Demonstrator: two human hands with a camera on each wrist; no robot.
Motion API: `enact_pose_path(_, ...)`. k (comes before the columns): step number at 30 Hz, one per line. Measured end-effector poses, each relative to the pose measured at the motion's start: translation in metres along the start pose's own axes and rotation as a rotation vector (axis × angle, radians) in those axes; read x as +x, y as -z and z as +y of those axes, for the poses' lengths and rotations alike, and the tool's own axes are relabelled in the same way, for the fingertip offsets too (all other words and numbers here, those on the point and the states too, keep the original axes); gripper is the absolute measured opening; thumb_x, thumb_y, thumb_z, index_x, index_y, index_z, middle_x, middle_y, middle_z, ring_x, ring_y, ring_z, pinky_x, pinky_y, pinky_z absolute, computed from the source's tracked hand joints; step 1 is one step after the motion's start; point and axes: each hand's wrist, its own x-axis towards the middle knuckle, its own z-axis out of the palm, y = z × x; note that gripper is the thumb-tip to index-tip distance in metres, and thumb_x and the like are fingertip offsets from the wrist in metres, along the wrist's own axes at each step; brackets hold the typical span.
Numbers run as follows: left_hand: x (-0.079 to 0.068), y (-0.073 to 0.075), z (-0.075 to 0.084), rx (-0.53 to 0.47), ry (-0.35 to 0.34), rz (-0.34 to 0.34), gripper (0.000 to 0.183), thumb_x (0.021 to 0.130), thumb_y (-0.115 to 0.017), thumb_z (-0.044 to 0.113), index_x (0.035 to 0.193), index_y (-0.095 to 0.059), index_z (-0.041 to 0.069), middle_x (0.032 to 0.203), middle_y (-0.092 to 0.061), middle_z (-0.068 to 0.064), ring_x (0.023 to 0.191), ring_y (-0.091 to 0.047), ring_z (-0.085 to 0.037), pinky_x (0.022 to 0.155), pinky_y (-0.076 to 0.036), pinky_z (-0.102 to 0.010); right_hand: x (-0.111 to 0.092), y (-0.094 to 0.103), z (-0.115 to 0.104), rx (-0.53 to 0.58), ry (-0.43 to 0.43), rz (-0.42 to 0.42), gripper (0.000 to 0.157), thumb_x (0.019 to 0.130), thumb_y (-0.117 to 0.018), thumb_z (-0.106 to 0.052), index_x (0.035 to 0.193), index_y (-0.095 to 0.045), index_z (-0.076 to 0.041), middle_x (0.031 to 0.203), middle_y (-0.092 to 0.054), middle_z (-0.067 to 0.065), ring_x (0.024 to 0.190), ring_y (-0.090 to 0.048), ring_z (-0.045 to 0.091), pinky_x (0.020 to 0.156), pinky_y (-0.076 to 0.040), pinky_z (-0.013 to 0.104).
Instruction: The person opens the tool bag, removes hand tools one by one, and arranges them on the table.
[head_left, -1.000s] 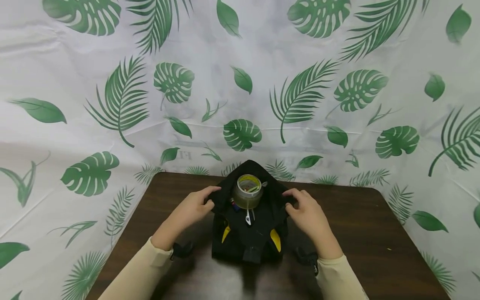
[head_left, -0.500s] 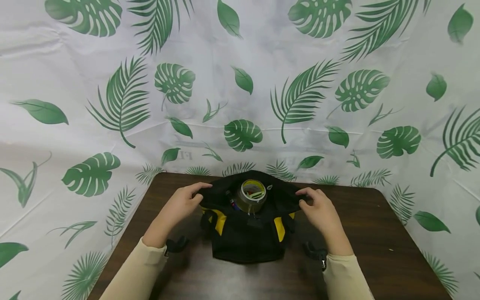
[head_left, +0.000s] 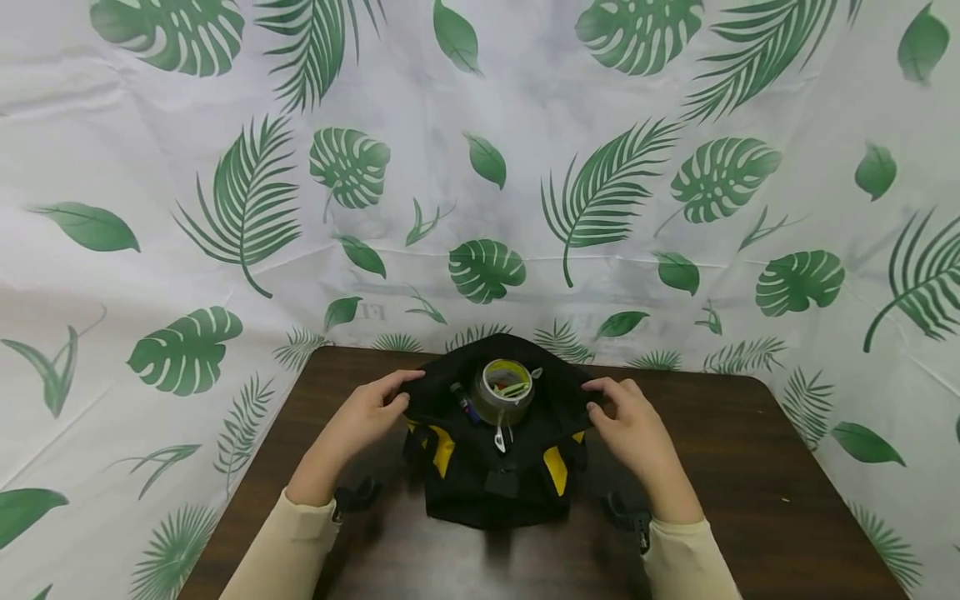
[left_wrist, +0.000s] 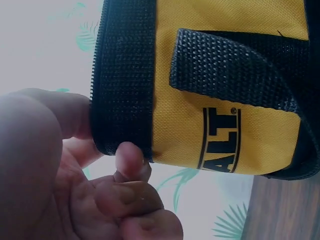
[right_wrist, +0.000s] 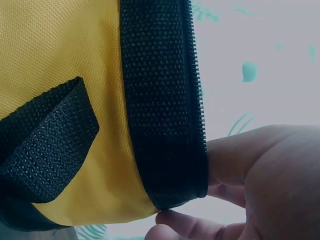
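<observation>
A black and yellow zip-top tool bag point(head_left: 465, 500) stands on the table with its mouth spread wide. My left hand point(head_left: 366, 421) pinches the left end of its rim; in the left wrist view, thumb and fingers lie on either side of the black zipper band point(left_wrist: 127, 75). At the opposite end, my right hand point(head_left: 633, 429) grips the rim, and the right wrist view shows its fingers around the band's corner point(right_wrist: 175, 185). Inside sits what looks like a roll of clear tape point(head_left: 501, 408) with small sticks in its yellow core. Beside it lies a dark marker point(head_left: 461, 398).
The brown wooden table point(head_left: 720, 475) extends on both sides of the bag. A white cloth with green leaves point(head_left: 570, 325) hangs close behind its back edge. Black webbing handles point(left_wrist: 215, 65) stick out from the bag's yellow sides. A silvery pull point(head_left: 500, 439) hangs at the front rim.
Both hands have moved apart, drawing the bag's mouth wider and exposing more of its yellow sides. Most recently the right hand has come slightly back inward, and the front rim sags lower.
</observation>
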Motion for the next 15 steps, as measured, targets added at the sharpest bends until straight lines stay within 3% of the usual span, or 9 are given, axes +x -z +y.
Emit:
enact_pose_path(2, 0.000, 0.000, -0.001, 0.026, -0.024, 0.003, 0.045, 0.115, -0.056, 0.034, 0.160, -0.055, 0.036, 0.086, -0.060, -0.001, 0.070, -0.052, -0.017, 0.070, -0.051, -0.039, 0.000, -0.001, -0.002, 0.002, -0.001, 0.006, 0.032, 0.110, -0.064, -0.023, 0.141, -0.069, -0.020, 0.121, -0.060, 0.012, 0.109, -0.061, 0.030, 0.073, -0.046, 0.037)
enact_pose_path(5, 0.000, 0.000, -0.001, 0.044, -0.061, 0.003, 0.050, 0.114, -0.057, 0.048, 0.162, -0.052, 0.037, 0.094, -0.062, -0.006, 0.085, -0.059, -0.021, 0.086, -0.050, -0.044, 0.000, -0.002, -0.004, 0.002, -0.005, 0.014, 0.031, 0.110, -0.064, -0.024, 0.141, -0.069, -0.020, 0.121, -0.060, 0.012, 0.108, -0.061, 0.030, 0.072, -0.046, 0.037)
enact_pose_path(7, 0.001, 0.000, 0.000, 0.039, -0.077, 0.001, 0.055, 0.112, -0.057, 0.055, 0.164, -0.050, 0.038, 0.093, -0.062, -0.004, 0.087, -0.059, -0.021, 0.086, -0.050, -0.043, 0.000, -0.003, -0.006, 0.002, -0.004, 0.017, 0.031, 0.110, -0.064, -0.024, 0.141, -0.069, -0.021, 0.121, -0.059, 0.012, 0.105, -0.060, 0.030, 0.072, -0.046, 0.037)
enact_pose_path(9, 0.001, 0.000, 0.001, 0.028, -0.081, -0.014, 0.059, 0.111, -0.056, 0.059, 0.166, -0.047, 0.040, 0.080, -0.049, -0.005, 0.079, -0.055, -0.023, 0.082, -0.047, -0.042, 0.001, -0.003, -0.008, -0.001, 0.000, 0.020, 0.031, 0.110, -0.064, -0.024, 0.140, -0.069, -0.021, 0.120, -0.059, 0.012, 0.102, -0.060, 0.028, 0.072, -0.046, 0.037)
enact_pose_path(15, -0.002, -0.005, 0.005, 0.022, -0.073, -0.041, 0.066, 0.108, -0.058, 0.064, 0.168, -0.040, 0.044, 0.088, -0.056, -0.003, 0.085, -0.056, -0.021, 0.079, -0.047, -0.040, 0.001, 0.002, -0.020, -0.018, 0.021, 0.027, 0.027, 0.110, -0.065, -0.024, 0.135, -0.072, -0.019, 0.109, -0.058, 0.009, 0.083, -0.054, 0.024, 0.071, -0.044, 0.037)
